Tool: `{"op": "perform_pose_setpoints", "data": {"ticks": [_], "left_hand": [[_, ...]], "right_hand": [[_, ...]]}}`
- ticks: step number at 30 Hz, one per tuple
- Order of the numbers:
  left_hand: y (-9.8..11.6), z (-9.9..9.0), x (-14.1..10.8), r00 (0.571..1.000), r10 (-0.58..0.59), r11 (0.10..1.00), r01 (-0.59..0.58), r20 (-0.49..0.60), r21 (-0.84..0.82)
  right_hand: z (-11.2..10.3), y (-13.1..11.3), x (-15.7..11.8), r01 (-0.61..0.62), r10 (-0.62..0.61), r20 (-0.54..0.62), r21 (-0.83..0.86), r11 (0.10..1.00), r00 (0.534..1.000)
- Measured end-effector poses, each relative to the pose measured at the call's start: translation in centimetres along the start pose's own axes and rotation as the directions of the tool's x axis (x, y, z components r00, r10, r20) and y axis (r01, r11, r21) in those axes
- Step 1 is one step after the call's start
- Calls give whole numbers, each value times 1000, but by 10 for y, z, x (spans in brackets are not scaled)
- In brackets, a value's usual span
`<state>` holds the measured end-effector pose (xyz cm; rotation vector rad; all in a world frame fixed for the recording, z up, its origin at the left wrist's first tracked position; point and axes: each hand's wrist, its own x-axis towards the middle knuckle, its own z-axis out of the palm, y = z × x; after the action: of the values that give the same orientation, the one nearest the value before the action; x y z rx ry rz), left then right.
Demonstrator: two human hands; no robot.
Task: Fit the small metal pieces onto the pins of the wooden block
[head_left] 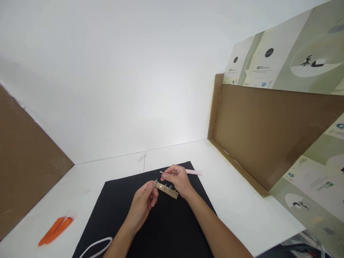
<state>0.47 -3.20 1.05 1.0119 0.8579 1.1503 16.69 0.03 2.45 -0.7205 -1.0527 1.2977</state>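
A narrow tan strip (169, 191) with several small grey metal pieces standing on it and a white dot near its left end lies over the black mat (113, 204). My left hand (146, 197) pinches the strip's left end, close to one of the grey pieces. Above the strip, my right hand (176, 178) is closed on a small thin metal piece (161, 172) that points left. Its exact shape is too small to tell. Behind my right hand, a pale pink strip (194, 172) sticks out to the right.
Two orange strips (55, 230) lie on the white table (134, 165) at the left. A white loop of cord (98, 244) is near my left forearm. Brown cardboard panels (258, 125) stand at both sides, and a white wall (134, 79) rises behind.
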Motion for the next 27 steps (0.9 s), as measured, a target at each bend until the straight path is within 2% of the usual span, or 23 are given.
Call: {"op": "perform_pose_setpoints", "data": {"ticks": [2, 6, 12, 16, 19, 27], "left_hand": [[-2, -2, 1, 1000, -18, 998, 17, -4, -54], [-7, -2, 3, 1000, -28, 998, 27, -11, -55], [-9, 3, 2, 999, 5, 997, -2, 38, -76], [-11, 2, 4, 997, 66, 996, -69, -46, -60], [-11, 1, 5, 991, 90, 989, -100, -94, -113], [-7, 1, 9, 998, 35, 976, -46, -55, -214]], "right_hand": [[2, -1, -1, -9, 9, 20, -7, 1000, 1000], [6, 0, -4, -28, 29, 45, -13, 1000, 999], [8, 6, -4, -4, 5, 4, -80, 997, 1000], [9, 8, -2, 34, -45, -85, -121, 992, 995], [10, 10, -2, 52, -71, -141, -136, 989, 987], [15, 22, -9, 69, -80, -69, -142, 987, 994]]}}
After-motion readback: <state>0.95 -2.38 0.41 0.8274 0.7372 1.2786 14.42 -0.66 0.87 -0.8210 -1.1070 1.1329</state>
